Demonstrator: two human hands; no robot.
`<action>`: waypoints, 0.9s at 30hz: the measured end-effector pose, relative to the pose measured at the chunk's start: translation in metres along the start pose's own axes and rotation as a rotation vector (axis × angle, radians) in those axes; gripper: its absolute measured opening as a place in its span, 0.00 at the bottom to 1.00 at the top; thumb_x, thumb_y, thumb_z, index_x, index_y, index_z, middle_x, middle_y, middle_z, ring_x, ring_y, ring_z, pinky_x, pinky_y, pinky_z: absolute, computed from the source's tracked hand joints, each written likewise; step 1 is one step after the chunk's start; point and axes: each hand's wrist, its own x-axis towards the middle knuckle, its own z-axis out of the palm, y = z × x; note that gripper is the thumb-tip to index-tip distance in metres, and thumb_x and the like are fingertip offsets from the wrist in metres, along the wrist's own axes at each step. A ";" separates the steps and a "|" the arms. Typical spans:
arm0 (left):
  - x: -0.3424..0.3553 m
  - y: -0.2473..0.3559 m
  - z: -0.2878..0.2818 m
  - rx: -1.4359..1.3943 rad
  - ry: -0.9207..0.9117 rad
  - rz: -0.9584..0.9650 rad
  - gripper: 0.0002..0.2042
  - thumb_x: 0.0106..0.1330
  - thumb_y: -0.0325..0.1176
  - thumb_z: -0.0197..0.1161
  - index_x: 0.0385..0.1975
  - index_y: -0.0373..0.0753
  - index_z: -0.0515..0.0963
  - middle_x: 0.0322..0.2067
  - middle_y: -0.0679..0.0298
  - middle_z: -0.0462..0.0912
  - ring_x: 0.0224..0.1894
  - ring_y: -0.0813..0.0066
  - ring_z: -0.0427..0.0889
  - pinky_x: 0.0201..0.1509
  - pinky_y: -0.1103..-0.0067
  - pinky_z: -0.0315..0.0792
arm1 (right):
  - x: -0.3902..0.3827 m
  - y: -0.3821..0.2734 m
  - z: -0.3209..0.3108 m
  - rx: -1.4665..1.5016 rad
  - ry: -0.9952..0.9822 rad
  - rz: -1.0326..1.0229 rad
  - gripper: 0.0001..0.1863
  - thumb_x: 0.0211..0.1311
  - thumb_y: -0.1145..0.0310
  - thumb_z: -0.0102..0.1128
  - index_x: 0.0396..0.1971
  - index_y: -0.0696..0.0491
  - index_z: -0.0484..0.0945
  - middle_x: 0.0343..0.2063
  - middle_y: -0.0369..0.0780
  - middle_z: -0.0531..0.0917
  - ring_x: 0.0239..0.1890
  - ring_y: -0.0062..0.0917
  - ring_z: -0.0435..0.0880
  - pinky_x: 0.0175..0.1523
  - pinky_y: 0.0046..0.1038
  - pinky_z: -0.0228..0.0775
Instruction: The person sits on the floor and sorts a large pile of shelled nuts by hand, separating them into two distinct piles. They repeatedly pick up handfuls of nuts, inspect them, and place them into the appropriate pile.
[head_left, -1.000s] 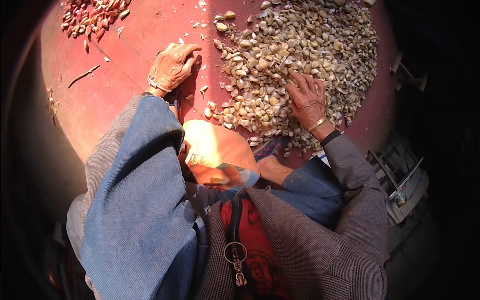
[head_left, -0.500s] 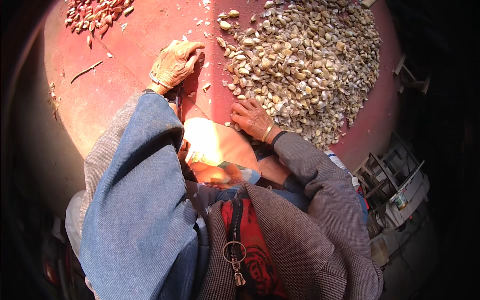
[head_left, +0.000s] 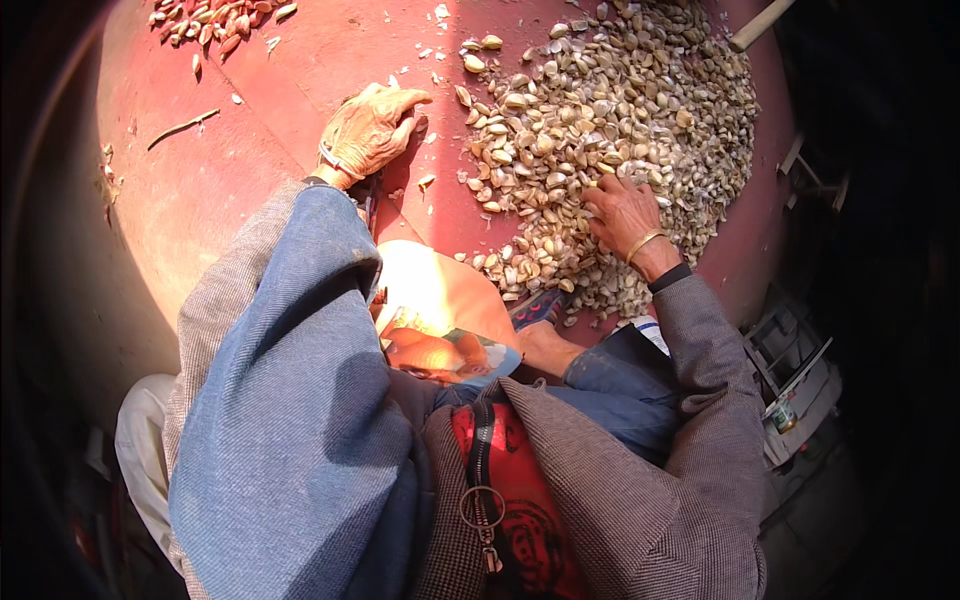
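A broad heap of garlic cloves (head_left: 540, 150) with pale skins spreads over the red surface on the right. My right hand (head_left: 622, 215) reaches palm down onto the heap, its bent fingers slightly apart and touching the cloves. Whether a clove is between its fingertips cannot be seen. My left hand (head_left: 370, 128) rests on the red surface left of the heap, forefinger stretched out and thumb apart from it. Its other fingers are hidden underneath. A single clove (head_left: 427, 182) lies near its thumb.
A smaller pile of reddish cloves (head_left: 215, 20) lies at the far left. A thin twig (head_left: 183, 128) is nearer. A wooden handle (head_left: 763, 24) juts in at the far right. Below my hands are an orange cloth (head_left: 455, 290) and a shoe (head_left: 538, 308). A grey frame (head_left: 785, 345) stands at lower right.
My right hand has moved right and away from me, from the heap's near left edge onto the cloves. My left hand keeps its pose. The view has shifted slightly.
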 end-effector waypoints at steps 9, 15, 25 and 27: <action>-0.001 0.000 -0.003 -0.039 0.019 0.015 0.14 0.62 0.31 0.59 0.47 0.43 0.80 0.40 0.59 0.85 0.44 0.55 0.80 0.52 0.67 0.75 | 0.143 -0.063 0.003 0.290 0.540 -0.119 0.09 0.58 0.68 0.67 0.38 0.50 0.80 0.39 0.37 0.77 0.45 0.34 0.76 0.51 0.38 0.68; -0.002 -0.001 -0.002 -0.056 -0.027 -0.005 0.17 0.59 0.27 0.57 0.50 0.41 0.78 0.41 0.56 0.83 0.45 0.54 0.79 0.54 0.65 0.74 | 0.061 -0.006 0.033 0.141 0.235 -0.209 0.08 0.54 0.67 0.69 0.32 0.48 0.79 0.37 0.36 0.75 0.47 0.32 0.74 0.51 0.38 0.63; -0.003 0.000 -0.002 -0.037 0.028 0.009 0.15 0.61 0.30 0.59 0.49 0.42 0.79 0.39 0.58 0.84 0.44 0.55 0.80 0.53 0.66 0.75 | 0.058 -0.048 0.002 0.220 0.188 -0.157 0.09 0.57 0.69 0.67 0.39 0.49 0.80 0.38 0.37 0.79 0.45 0.34 0.79 0.48 0.39 0.69; -0.004 0.001 -0.003 -0.087 0.046 -0.010 0.15 0.61 0.30 0.59 0.49 0.42 0.79 0.39 0.57 0.84 0.45 0.55 0.80 0.53 0.66 0.75 | 0.099 -0.074 0.000 0.343 0.456 -0.226 0.10 0.58 0.74 0.66 0.39 0.52 0.79 0.37 0.38 0.78 0.43 0.34 0.79 0.46 0.37 0.74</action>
